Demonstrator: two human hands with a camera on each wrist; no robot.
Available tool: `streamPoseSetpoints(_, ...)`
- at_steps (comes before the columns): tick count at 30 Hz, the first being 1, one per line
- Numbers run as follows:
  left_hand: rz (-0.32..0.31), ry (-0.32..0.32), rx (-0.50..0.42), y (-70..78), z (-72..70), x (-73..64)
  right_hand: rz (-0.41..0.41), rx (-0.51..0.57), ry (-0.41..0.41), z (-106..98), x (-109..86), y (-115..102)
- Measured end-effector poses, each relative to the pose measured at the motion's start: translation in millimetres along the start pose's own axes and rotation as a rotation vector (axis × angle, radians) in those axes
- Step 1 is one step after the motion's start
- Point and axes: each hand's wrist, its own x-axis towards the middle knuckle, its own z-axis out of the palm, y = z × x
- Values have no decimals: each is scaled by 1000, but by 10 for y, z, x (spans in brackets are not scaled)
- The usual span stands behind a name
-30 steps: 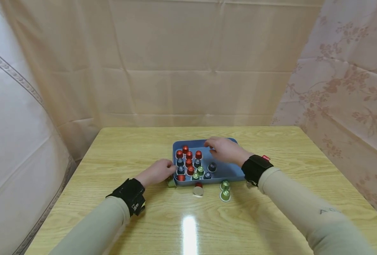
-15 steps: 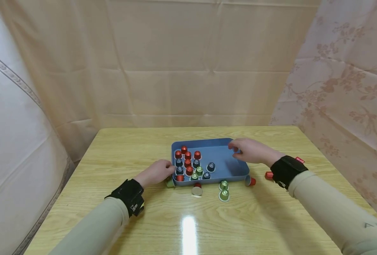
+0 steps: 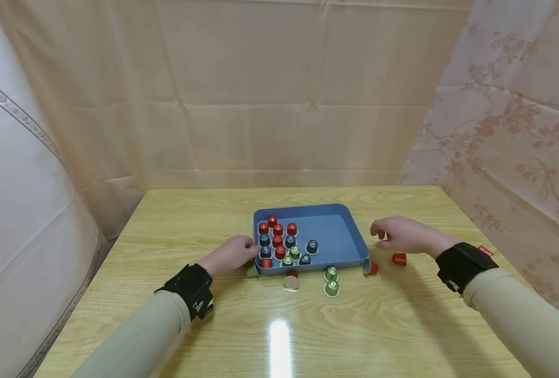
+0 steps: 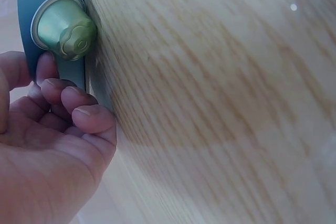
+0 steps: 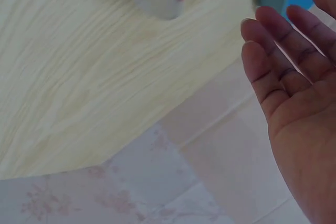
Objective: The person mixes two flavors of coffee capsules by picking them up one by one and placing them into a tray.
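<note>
A blue tray lies on the table, with red, dark blue and green coffee capsules standing in its left half. My left hand pinches the tray's left wall near the front corner. In the left wrist view, the fingers bend against the outside of that wall. A green capsule lies on its side just beyond them. Off the tray's right side, my right hand hovers above the table, holding nothing. Its fingers are loosely extended in the right wrist view.
Two green capsules stand in front of the tray. A tipped capsule shows its pale lid beside them. Near the front right corner lies a red capsule, and farther right another red capsule. Curtains hang behind the table.
My right hand has moved right, from over the tray to beyond its right edge, uncovering the red capsules at the right. The left hand keeps its place at the tray's left wall.
</note>
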Motion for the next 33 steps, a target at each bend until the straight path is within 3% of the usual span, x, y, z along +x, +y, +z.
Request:
streamPoseSetpoints(6,-12,0,1,-13,1,15,28,-28,-60,35,-142,80)
streamPoseSetpoints(16,-10,-1,19,-8,4,-1,87,15,-135,120,-218,120)
streamPoseSetpoints(23,6,-3,43,16,2,0,112,10,-142,217,-241,199)
streamPoseSetpoints(33,-9,-15,38,25,14,6,74,-88,-103,263,-263,194)
